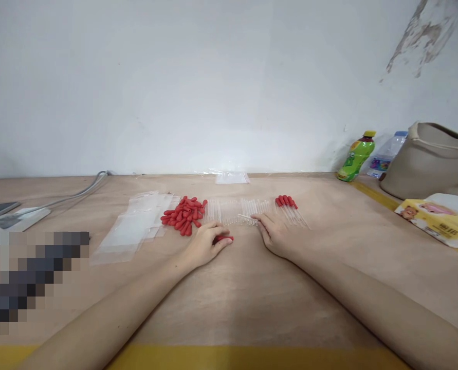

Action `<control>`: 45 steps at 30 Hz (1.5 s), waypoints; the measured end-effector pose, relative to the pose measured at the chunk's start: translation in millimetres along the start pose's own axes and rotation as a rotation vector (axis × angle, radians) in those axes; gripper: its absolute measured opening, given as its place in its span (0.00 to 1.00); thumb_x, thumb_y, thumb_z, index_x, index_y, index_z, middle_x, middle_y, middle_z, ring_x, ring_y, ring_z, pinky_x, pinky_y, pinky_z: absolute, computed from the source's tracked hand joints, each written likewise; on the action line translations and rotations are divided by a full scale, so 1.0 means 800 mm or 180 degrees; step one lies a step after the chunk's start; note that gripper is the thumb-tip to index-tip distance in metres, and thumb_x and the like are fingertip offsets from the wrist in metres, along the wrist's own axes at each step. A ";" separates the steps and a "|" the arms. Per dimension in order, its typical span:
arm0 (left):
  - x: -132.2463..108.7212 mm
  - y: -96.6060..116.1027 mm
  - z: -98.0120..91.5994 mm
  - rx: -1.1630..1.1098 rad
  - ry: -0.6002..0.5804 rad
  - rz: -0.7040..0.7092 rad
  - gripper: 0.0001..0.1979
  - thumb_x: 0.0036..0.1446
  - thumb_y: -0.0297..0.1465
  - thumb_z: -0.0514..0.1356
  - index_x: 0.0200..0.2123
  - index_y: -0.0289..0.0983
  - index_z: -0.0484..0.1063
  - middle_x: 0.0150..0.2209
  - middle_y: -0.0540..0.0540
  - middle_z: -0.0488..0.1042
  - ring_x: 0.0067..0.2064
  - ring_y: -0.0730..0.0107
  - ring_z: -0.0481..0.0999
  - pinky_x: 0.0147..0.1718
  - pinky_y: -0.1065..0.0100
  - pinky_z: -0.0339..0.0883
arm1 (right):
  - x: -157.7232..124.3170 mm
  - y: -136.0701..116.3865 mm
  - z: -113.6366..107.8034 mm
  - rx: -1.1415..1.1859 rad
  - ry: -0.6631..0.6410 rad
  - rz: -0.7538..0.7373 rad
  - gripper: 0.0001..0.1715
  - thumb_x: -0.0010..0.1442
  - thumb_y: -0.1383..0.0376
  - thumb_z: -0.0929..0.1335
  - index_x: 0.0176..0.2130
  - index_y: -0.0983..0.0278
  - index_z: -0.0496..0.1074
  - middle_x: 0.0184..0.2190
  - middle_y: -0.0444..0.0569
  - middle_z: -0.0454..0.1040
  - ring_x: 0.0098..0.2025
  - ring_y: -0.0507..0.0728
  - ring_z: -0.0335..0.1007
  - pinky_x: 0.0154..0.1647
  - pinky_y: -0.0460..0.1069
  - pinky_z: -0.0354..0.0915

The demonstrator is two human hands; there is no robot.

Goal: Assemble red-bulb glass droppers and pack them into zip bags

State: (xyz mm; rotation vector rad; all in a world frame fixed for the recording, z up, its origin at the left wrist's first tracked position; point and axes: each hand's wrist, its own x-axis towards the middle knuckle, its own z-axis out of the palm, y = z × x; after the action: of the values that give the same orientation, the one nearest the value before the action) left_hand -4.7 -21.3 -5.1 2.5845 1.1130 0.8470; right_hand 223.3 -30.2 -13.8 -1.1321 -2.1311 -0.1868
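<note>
My left hand [205, 244] is closed around a red rubber dropper bulb [225, 238], whose end pokes out past the thumb. Between thumb and fingers, my right hand [278, 235] pinches a thin clear dropper tube [246, 218] that points left. Behind my left hand lies a heap of loose red bulbs [182, 216]. Clear tubes [214, 209] lie side by side in two groups beyond the hands. To the right of them, several droppers [286, 201] have red bulbs fitted on their tubes.
Flat clear plastic bags [123, 234] overlap left of the bulbs, and another bag [232, 178] lies by the wall. Grey cable [74, 195] runs along the left. Far right hold a green bottle [355, 156], a clear bottle [386, 156], a beige bag [425, 159] and a yellow packet [440, 221].
</note>
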 end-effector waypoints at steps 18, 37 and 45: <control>0.003 -0.001 0.001 -0.0617 0.0433 -0.0330 0.08 0.57 0.33 0.53 0.35 0.36 0.70 0.27 0.50 0.73 0.27 0.73 0.71 0.27 0.73 0.63 | 0.000 -0.024 0.000 0.0618 -0.0288 0.0028 0.10 0.61 0.68 0.58 0.39 0.65 0.67 0.34 0.48 0.73 0.36 0.52 0.68 0.39 0.48 0.60; -0.003 0.006 0.003 -0.1119 -0.0130 -0.0204 0.09 0.57 0.32 0.53 0.34 0.36 0.72 0.24 0.49 0.72 0.24 0.75 0.71 0.24 0.74 0.65 | 0.006 -0.006 -0.009 0.0228 -0.0756 -0.0479 0.12 0.61 0.65 0.59 0.36 0.61 0.71 0.29 0.45 0.72 0.29 0.50 0.64 0.38 0.49 0.53; -0.003 0.006 0.002 -0.0772 0.0016 -0.0162 0.10 0.56 0.34 0.54 0.33 0.36 0.73 0.23 0.50 0.72 0.24 0.75 0.70 0.24 0.74 0.63 | 0.002 -0.016 -0.009 -0.0401 -0.0421 -0.0631 0.15 0.61 0.66 0.58 0.36 0.63 0.72 0.27 0.47 0.72 0.27 0.50 0.62 0.36 0.49 0.50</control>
State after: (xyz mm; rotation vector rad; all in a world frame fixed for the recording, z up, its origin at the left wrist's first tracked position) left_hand -2.0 -26.0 -5.8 2.3481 1.0045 0.9156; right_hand 216.4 -39.5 -5.1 -1.0267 -2.3783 -0.3502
